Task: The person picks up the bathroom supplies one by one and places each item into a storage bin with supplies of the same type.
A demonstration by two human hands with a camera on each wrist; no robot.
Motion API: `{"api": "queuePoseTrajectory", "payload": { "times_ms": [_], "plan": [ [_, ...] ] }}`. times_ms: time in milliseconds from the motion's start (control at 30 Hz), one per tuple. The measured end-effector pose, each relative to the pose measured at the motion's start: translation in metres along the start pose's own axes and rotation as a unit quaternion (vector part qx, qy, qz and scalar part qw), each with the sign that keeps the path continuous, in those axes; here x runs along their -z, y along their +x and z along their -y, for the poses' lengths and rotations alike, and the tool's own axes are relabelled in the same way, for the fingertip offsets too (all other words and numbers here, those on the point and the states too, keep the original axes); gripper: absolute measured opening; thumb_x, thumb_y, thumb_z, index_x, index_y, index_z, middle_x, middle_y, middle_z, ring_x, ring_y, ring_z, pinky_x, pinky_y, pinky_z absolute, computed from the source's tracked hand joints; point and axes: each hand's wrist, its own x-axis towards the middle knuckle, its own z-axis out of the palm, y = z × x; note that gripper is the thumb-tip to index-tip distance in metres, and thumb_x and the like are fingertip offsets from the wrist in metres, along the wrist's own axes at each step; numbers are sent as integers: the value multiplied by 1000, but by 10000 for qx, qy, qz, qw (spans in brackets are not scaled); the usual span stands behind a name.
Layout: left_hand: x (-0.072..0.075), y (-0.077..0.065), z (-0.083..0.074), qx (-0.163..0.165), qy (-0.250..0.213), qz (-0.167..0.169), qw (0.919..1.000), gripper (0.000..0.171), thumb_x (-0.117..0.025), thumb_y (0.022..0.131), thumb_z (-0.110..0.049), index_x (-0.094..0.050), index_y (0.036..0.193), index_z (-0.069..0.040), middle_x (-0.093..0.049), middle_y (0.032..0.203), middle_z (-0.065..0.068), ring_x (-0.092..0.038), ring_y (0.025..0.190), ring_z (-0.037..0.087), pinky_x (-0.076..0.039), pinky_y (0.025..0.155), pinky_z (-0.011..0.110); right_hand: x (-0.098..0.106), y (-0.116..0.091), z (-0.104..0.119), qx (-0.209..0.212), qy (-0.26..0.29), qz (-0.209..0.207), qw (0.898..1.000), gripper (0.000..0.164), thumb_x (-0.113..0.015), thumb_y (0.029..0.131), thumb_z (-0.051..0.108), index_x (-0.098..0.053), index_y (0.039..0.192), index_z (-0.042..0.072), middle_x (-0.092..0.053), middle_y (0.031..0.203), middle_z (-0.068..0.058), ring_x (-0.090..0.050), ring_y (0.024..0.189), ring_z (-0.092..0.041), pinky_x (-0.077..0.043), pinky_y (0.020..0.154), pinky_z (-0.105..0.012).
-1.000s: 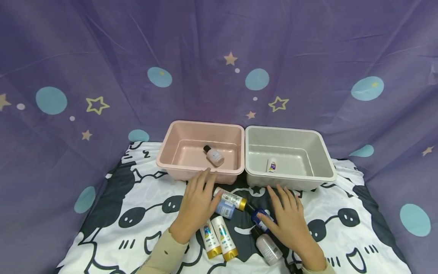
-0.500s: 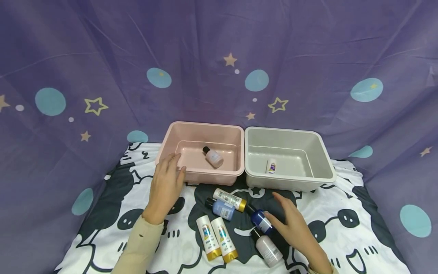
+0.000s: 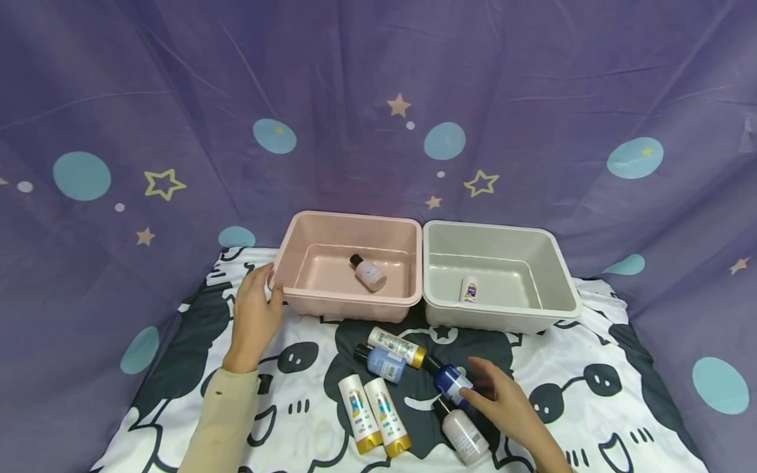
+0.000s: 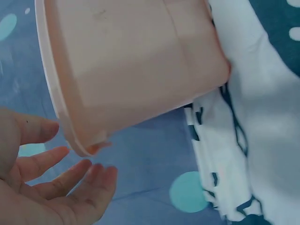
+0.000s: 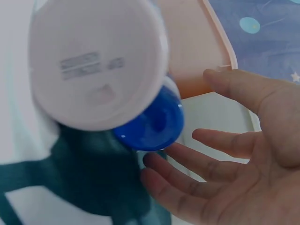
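My left hand is at the left side of the pink bin, its fingers loosely bent. In the left wrist view the thumb and fingertips are right at the bin's rim corner, with nothing held. My right hand hovers with spread, relaxed fingers beside the dark blue bottle, which lies with its black cap pointing away. Close to that bottle lies a pale pink bottle with a black cap. In the right wrist view its round base fills the foreground, and the fingertips sit next to the blue bottle's base.
Two white tubes with gold caps lie side by side. Behind them are a light blue bottle and another gold-capped tube. A small pink bottle lies in the pink bin. The grey bin holds a small white item.
My left hand has moved left from over the bottles to the pink bin's left side. My right hand has drawn back slightly toward me. The bottles and tubes stay where they were.
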Motion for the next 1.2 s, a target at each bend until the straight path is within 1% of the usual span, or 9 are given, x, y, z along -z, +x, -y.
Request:
{"api": "queuePoseTrajectory", "payload": {
  "times_ms": [67, 167, 233, 400, 600, 733, 867, 1067, 1200],
  "plan": [
    [0, 1, 5, 315, -211, 125, 9992, 43, -62, 95, -1, -54, 137, 8, -52, 131, 32, -53, 118, 47, -50, 90, 59, -2, 0, -3, -147, 53, 70, 9999, 60, -82, 86, 28, -57, 135, 5, -64, 125, -14, -67, 98, -23, -58, 76, -30],
    [0, 2, 9, 822, -498, 324, 9948, 45, -60, 97, -4, -52, 140, 6, -52, 132, 30, -57, 113, 42, -56, 84, 52, -4, 1, -7, -221, 124, 147, 9996, 59, -82, 85, 27, -58, 134, 5, -66, 118, -12, -67, 94, -20, -57, 75, -28],
    [0, 3, 10, 1088, -657, 393, 9911, 45, -60, 97, -6, -52, 141, 5, -53, 133, 28, -59, 113, 41, -57, 85, 50, -5, 1, -9, -241, 188, 193, 9993, 58, -83, 85, 25, -58, 134, 5, -66, 116, -12, -67, 93, -19, -57, 75, -28],
    [2, 2, 11, 1404, -763, 415, 9863, 46, -62, 98, -12, -54, 140, 2, -56, 134, 23, -62, 111, 38, -56, 84, 49, -6, 2, -14, -242, 91, 279, 9993, 60, -84, 83, 24, -58, 133, 5, -68, 114, -12, -66, 89, -17, -57, 73, -28],
    [2, 2, 15, 1508, -740, 401, 9850, 44, -63, 97, -16, -57, 138, 1, -60, 133, 20, -64, 109, 37, -54, 81, 44, -7, 2, -17, -231, -14, 288, 9993, 59, -86, 80, 21, -59, 131, 6, -70, 105, -11, -66, 84, -15, -57, 71, -28],
    [1, 2, 17, 1557, -793, 394, 9838, 45, -65, 97, -17, -57, 138, 1, -62, 132, 19, -66, 107, 34, -52, 75, 29, -7, 3, -17, -338, 126, 214, 9991, 58, -87, 79, 21, -60, 129, 6, -70, 101, -8, -65, 82, -15, -56, 71, -27],
    [1, 2, 18, 1662, -890, 415, 9812, 45, -65, 97, -18, -57, 138, 0, -62, 130, 18, -66, 107, 33, -46, 69, 14, -7, 5, -18, -503, 384, 53, 9980, 57, -88, 78, 21, -61, 126, 5, -70, 98, -6, -65, 81, -16, -56, 70, -27],
    [2, 0, 18, 1783, -891, 453, 9789, 46, -64, 98, -21, -56, 140, -2, -62, 130, 18, -65, 109, 32, -47, 68, 14, -8, 6, -20, -792, 906, -159, 9926, 58, -88, 78, 20, -61, 126, 3, -70, 103, -9, -68, 84, -18, -57, 70, -28],
    [1, -1, 18, 1770, -900, 422, 9792, 47, -65, 98, -22, -57, 140, -2, -64, 129, 18, -65, 108, 31, -46, 68, 14, -9, 5, -22, -891, 1206, -291, 9883, 58, -87, 79, 19, -60, 127, 2, -70, 105, -11, -69, 86, -20, -57, 71, -28]
  ]
}}
